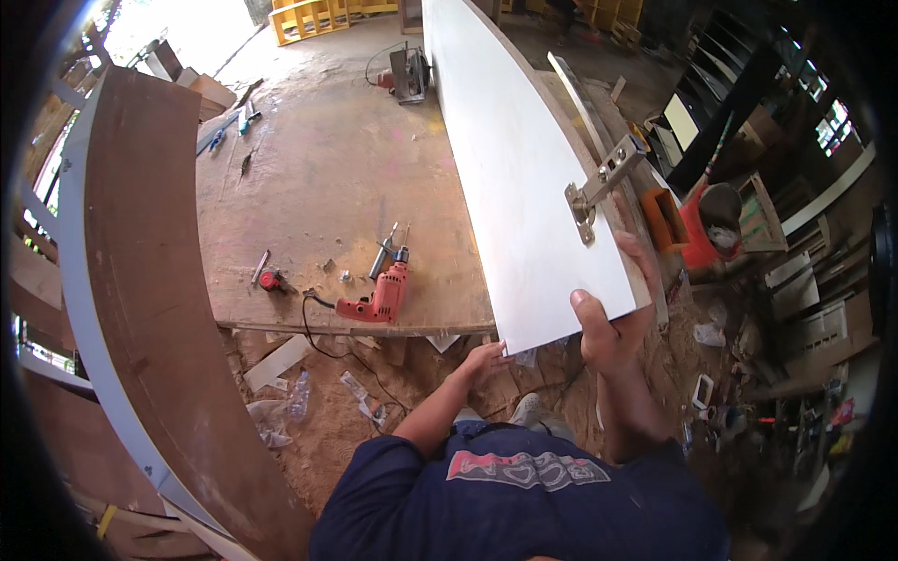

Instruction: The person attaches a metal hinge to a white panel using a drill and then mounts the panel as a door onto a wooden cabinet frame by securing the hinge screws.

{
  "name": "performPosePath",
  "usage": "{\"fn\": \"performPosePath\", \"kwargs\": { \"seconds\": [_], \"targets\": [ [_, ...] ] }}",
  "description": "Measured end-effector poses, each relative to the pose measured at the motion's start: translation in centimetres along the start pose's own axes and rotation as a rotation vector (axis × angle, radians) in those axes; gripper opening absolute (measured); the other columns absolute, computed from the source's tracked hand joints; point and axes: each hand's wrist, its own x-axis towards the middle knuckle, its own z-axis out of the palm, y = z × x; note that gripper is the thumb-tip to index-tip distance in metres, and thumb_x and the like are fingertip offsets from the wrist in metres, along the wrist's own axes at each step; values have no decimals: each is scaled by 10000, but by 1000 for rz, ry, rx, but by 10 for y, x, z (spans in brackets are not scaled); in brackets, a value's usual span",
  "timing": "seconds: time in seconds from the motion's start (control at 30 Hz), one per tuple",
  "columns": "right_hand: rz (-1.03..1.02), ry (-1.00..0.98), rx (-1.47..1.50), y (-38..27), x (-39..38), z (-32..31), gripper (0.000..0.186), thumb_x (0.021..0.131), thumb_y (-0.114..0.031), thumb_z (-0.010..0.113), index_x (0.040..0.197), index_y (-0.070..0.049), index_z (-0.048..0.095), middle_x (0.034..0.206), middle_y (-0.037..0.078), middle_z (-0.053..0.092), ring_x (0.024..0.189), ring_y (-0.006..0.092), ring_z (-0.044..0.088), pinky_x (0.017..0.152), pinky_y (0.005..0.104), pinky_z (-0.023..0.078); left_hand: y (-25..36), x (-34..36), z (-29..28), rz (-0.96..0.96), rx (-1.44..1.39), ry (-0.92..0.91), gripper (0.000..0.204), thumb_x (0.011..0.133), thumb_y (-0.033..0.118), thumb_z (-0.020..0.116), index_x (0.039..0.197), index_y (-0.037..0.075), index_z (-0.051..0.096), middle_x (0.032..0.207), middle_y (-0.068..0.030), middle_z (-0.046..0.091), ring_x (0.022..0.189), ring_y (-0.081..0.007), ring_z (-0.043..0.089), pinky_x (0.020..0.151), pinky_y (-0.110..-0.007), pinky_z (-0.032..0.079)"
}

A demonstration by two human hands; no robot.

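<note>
White panel [519, 178], long and flat, lay tilted with its near end jutting past the front edge of the plywood worktable [327, 168], and you held it at that end. A metal hinge [599, 187] was fixed near its right edge, its arm standing off the board. On the table to the left of the panel lay a red electric drill [379, 297], its black cord [323, 341] trailing over the table edge to the sawdust-covered floor, with a small red tool [272, 280] and loose bits close by. A circular saw [409, 73] sat at the far end, beside the panel. A large curved brown board [159, 309] stood along your left. An orange bucket [703, 229] and stacked frames crowded the right side.

Your right hand [613, 313] was clamped on the panel's near right corner, thumb on top, fingers wrapped up the side edge. Your left hand [486, 360] reached under the near bottom edge, fingertips touching it; I could not tell whether it gripped or merely steadied.
</note>
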Motion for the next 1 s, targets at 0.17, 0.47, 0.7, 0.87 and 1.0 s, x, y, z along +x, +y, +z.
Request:
{"fn": "performPosePath", "kwargs": {
  "seconds": [0.17,0.47,0.7,0.87,1.0],
  "targets": [
    [11,37,103,-18,2,17,741,788,-10,610,1507,53,441,1653,284,389,1540,392,421,1265,499,336,-7,1,-14,8,-19,-54,567,1104,417,641,1492,11,566,1475,-133,660,1383,-303,610,1218,-473,426],
    [87,47,43,-112,-86,-40,789,759,9,605,1524,-1,412,1678,360,356,1571,431,379,1272,515,296,-118,-35,-6,5,133,-107,563,1074,471,695,1421,34,619,1350,-114,692,1294,-275,649,1130,-434,485],
    [135,63,23,-204,-193,-142,786,764,23,642,1516,-46,427,1677,392,350,1577,459,374,1269,536,287,-233,-93,67,-221,117,-260,497,1106,350,652,1492,44,580,1448,-128,661,1313,-283,636,1110,-456,519],
    [304,140,4,-286,-288,-206,703,785,24,687,1443,-96,471,1568,375,465,1493,472,476,1220,572,373,-309,-124,104,-386,332,-330,407,1091,466,673,1257,97,624,1171,-40,725,1070,-168,682,859,-338,540],
    [331,222,36,-348,-357,-253,657,807,-22,761,1402,-155,519,1443,330,560,1356,446,589,1154,587,460,-344,-128,111,-477,516,-575,312,1116,325,659,1288,65,658,1019,-24,721,862,-130,628,752,-312,505]
  ]
}}
